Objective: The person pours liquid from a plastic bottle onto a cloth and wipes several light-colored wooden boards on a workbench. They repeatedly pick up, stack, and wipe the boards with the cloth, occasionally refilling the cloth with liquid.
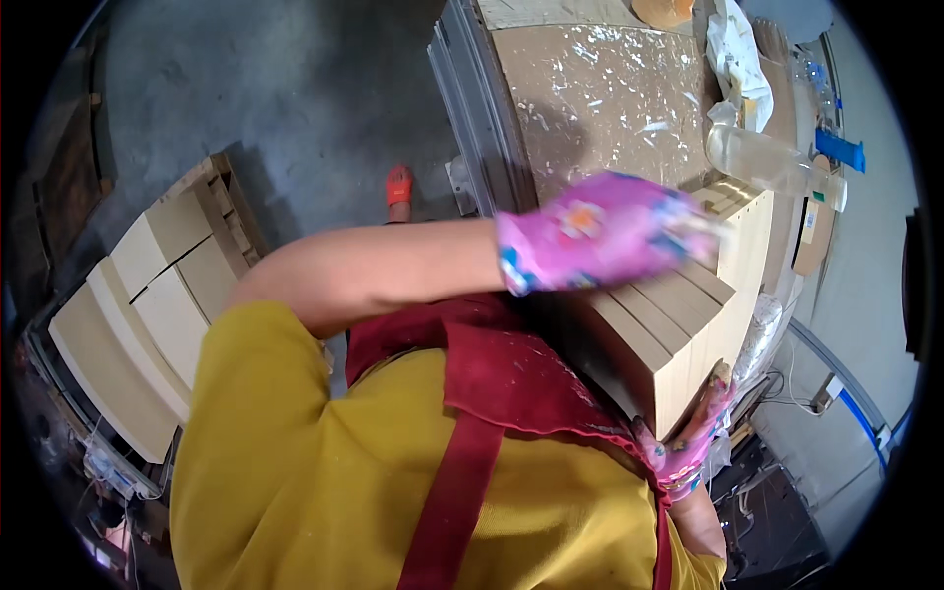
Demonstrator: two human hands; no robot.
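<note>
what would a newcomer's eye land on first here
Probably the left hand, blurred, in a pink flowered glove right of centre, seen over the boards. Next, the mustard shirt and dark red apron filling much of the lower middle. Then the small orange shoe on the grey floor, up and left of centre.

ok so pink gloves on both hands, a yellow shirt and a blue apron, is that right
Not quite: the apron is dark red, not blue, as the head view shows. The left hand and right hand are indeed gloved in pink, and the shirt is yellow.
</note>
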